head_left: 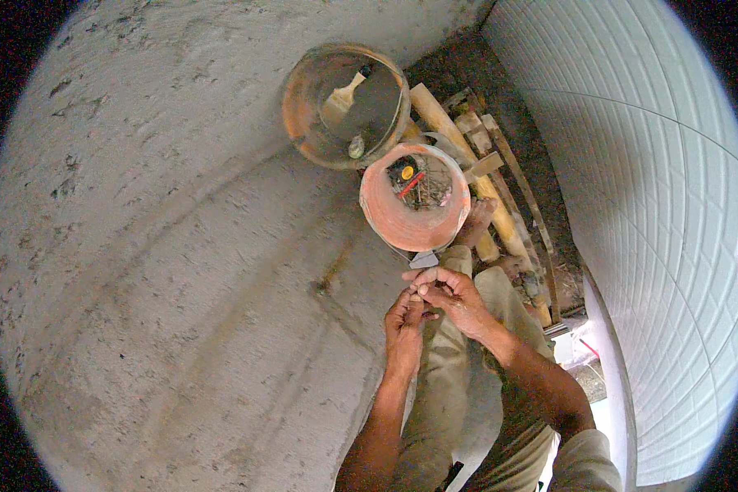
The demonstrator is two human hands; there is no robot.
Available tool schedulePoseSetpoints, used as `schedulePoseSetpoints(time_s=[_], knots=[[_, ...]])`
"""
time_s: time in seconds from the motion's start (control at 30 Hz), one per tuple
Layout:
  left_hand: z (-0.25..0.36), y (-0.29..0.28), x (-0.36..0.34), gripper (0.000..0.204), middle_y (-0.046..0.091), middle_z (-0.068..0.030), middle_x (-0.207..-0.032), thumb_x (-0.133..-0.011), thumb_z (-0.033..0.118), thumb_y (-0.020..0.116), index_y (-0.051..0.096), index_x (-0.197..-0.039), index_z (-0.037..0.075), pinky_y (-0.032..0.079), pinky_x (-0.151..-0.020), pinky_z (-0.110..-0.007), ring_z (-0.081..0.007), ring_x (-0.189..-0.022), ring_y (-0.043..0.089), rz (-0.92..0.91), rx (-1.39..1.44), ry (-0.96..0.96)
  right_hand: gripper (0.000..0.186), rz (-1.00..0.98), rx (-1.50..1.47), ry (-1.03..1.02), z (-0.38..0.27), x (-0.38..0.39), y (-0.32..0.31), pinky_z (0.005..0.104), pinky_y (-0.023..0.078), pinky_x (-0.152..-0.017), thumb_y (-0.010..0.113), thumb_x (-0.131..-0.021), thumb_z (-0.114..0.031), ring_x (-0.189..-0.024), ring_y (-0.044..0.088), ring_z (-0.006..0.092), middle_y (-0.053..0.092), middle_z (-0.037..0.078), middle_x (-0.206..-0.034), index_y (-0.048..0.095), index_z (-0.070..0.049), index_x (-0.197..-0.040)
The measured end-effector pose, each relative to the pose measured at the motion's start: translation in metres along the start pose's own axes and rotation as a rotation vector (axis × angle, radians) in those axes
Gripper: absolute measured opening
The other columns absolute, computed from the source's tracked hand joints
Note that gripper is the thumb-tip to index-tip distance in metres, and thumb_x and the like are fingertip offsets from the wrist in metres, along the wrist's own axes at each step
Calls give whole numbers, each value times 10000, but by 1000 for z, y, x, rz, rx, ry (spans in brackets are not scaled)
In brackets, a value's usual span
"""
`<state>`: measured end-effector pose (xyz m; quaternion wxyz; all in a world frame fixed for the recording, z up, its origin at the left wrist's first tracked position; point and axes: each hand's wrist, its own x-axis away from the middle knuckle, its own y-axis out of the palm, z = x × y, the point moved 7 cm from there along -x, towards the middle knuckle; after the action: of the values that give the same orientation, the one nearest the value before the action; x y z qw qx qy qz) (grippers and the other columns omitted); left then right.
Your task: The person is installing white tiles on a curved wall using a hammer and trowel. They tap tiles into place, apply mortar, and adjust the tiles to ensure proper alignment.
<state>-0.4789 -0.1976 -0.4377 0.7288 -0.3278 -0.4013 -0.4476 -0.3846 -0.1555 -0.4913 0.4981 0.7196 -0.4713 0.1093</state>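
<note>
My left hand (404, 326) and my right hand (455, 302) meet above my trousered legs, fingertips pinched together on something too small to make out. Just beyond them, near my bare foot, is a dusty orange-pink bucket (375, 199) holding a black and yellow round item (406, 172), a thin red item (412, 184) and small tangled bits. A grey flat piece (425, 259) lies by the bucket's base. Farther back, a wide worn basin (301, 111) holds a pale paintbrush (339, 102) with a dark handle tip and a small oval lump (356, 147).
A rough grey plastered surface (139, 246) spans the left. Wooden poles and battens (503, 213) lie beside the buckets on dark ground (541, 189). A white panelled surface (648, 246) curves along the right, with a bright gap (590, 377) near its lower end.
</note>
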Motion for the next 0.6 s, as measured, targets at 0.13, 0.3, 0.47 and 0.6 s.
schedulePoseSetpoints(time_s=[0.13,0.3,0.47,0.6], knots=[[-15,-2,-5,326,713,-44,-1045,-1048,321,554,676,-1183,50,525,-715,-284,-133,-866,659,-55,59,51,123,-1,11,148,12,4,-7,265,527,-740,660,-979,-129,-848,643,110,704,82,-1106,653,-46,-1070],[-19,-9,-4,247,649,17,-824,-1041,286,586,685,-1017,61,452,-655,-249,-79,-739,570,14,-21,84,163,-128,9,217,14,1,-7,285,533,-667,682,-966,-151,-742,644,130,692,68,-983,647,-28,-1067],[-15,-17,-2,233,598,37,-745,-1006,274,654,664,-892,72,398,-624,-231,-49,-680,499,101,-3,42,205,-186,146,126,20,-8,-11,319,552,-692,686,-964,-206,-790,688,152,715,79,-1001,659,-33,-1070],[-13,-23,-4,253,589,36,-730,-993,264,671,644,-835,68,359,-597,-231,-50,-648,459,115,-19,57,212,-186,378,66,7,-15,-4,354,553,-793,696,-953,-208,-895,694,190,716,92,-1015,646,-30,-1056]])
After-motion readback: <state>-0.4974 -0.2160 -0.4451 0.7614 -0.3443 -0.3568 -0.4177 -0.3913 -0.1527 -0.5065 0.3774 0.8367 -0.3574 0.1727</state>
